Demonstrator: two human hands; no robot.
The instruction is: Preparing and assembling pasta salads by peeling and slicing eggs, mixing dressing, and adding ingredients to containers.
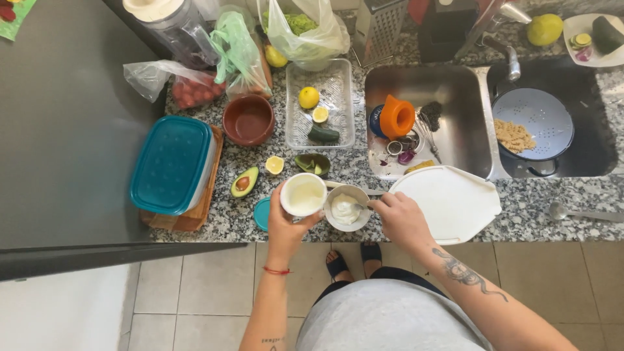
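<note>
We note a teal-lidded plastic box [170, 164] on a wooden board [195, 211] at the left of the speckled granite counter [520, 201], with clear bags of produce behind it. Our left hand [286, 218] grips a round white tub [303, 194], tipped toward the camera, its creamy contents visible. Just beside it sits a small white bowl [348, 207] holding a white dollop. Our right hand [400, 218] is closed on a utensil handle reaching into that bowl; the handle is mostly hidden. A smooth white cutting board [452, 201] lies right.

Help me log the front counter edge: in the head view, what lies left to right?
Teal-lidded container → avocado half → white cup in left hand → small bowl → right hand → white cutting board → spoon.
</note>
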